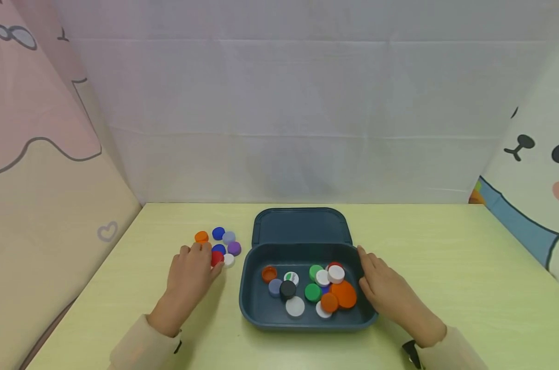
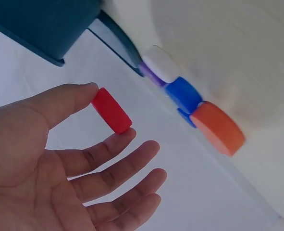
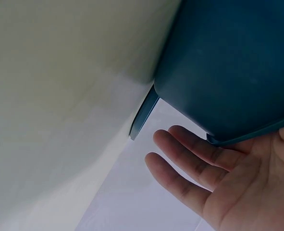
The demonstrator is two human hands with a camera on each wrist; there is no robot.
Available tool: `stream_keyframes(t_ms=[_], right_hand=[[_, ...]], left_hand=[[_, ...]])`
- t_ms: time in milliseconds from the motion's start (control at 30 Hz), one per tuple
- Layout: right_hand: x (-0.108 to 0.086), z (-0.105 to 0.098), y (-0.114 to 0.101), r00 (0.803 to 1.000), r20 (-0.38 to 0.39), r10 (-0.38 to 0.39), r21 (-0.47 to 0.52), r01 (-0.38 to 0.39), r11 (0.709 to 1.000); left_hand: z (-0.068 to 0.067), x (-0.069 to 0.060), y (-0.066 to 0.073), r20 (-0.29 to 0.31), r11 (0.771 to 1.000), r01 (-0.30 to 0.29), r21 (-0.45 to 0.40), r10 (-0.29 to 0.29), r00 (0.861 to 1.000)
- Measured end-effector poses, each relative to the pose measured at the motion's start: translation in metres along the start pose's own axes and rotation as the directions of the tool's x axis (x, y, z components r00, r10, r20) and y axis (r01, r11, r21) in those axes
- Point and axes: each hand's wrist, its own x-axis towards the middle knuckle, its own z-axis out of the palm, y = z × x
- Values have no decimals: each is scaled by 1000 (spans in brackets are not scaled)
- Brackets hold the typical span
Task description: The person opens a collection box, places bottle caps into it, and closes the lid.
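My left hand (image 1: 190,275) pinches a red bottle cap (image 2: 112,110) between thumb and index finger, the other fingers loosely spread. Around it on the table lie an orange cap (image 1: 201,236), blue caps (image 1: 218,233), a light-blue cap (image 1: 229,237), a purple cap (image 1: 234,248) and a white cap (image 1: 229,260). My right hand (image 1: 387,288) rests against the right rim of a dark blue box (image 1: 261,319), its fingers fairly straight. Inside the box are several caps, among them a black cap (image 1: 287,290), a green cap (image 1: 313,293) and a large orange lid (image 1: 344,295).
The box's lid (image 1: 302,226) lies behind it on the pale yellow table (image 1: 446,257). A white cloth wall (image 1: 307,118) stands at the back edge. Printed cloth panels (image 1: 43,231) flank the table on the left and right.
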Motion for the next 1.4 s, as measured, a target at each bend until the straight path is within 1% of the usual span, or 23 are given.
stream_keyframes(t_ms=[167, 267, 333, 500, 600, 700, 833, 900, 1167, 1333, 1400], right_hand=[[0, 0, 0, 1000, 4, 2, -5, -2, 1000], [0, 0, 0, 1000, 5, 4, -4, -4, 1000], [0, -1, 0, 1000, 7, 6, -2, -6, 1000], [0, -1, 0, 1000, 11, 10, -3, -10, 1000], [0, -1, 0, 1000, 14, 14, -3, -14, 1000], [0, -1, -1, 1000, 15, 16, -4, -16, 1000], [0, -1, -1, 1000, 14, 16, -3, -16, 1000], [0, -1, -1, 1000, 12, 17, -2, -17, 1000], [0, -1, -1, 1000, 5, 12, 0, -12, 1000], [0, -1, -1, 1000, 8, 13, 4, -13, 1000], [0, -1, -1, 1000, 10, 14, 6, -14, 1000]], left_hand=[[-10, -3, 13, -52, 999, -35, -20, 34, 998], [-14, -4, 21, -70, 998, -56, -25, 55, 996], [-17, -5, 26, -63, 997, -68, -26, 66, 996], [-23, -7, 39, -23, 995, -94, -35, 94, 995], [-25, -8, 47, -16, 992, -118, -35, 117, 993], [-26, -10, 55, -1, 990, -138, -34, 138, 990], [-26, -13, 64, 44, 987, -152, -52, 154, 987], [-26, -15, 68, 62, 984, -169, -50, 172, 983], [-18, -22, 78, 79, 968, -244, -53, 248, 966], [-13, -24, 81, 81, 960, -281, -10, 280, 956], [-12, -24, 83, 91, 955, -295, 9, 293, 952]])
